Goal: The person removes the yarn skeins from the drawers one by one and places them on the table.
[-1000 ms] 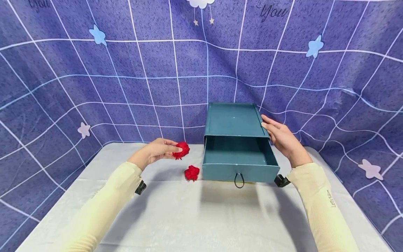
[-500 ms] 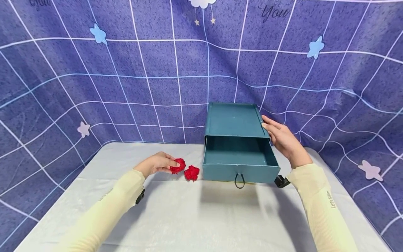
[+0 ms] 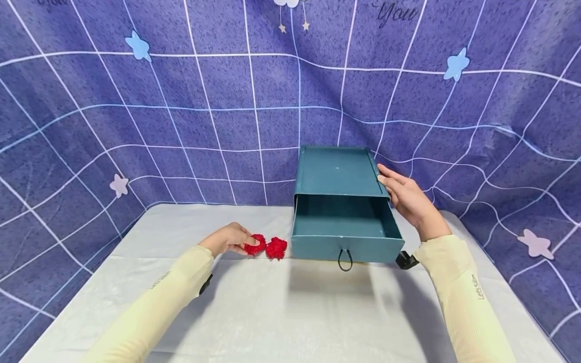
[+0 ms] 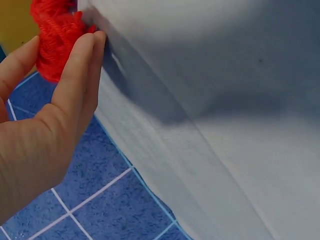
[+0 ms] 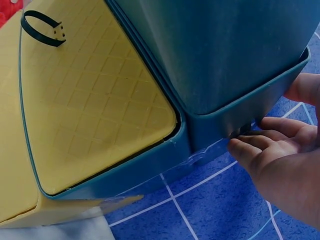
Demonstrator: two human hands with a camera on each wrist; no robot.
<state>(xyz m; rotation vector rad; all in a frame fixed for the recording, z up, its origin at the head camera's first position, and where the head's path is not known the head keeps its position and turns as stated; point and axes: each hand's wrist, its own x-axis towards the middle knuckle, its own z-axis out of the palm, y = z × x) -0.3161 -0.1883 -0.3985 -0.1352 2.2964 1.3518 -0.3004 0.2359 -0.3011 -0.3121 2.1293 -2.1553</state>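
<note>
note red yarn bundle (image 3: 255,245) lowered since a second ago, now down by white cloth (image 3: 272,307), just left of second red bundle (image 3: 276,248); touching cloth or not, can't tell. held pinched between thumb and fingertips of left hand (image 3: 229,238). no shift seen in right hand (image 3: 412,204): laid with fingers loosely extended against right side of teal box (image 3: 338,174), clasping nothing. drawer (image 3: 313,247) pulled out, as before.
</note>
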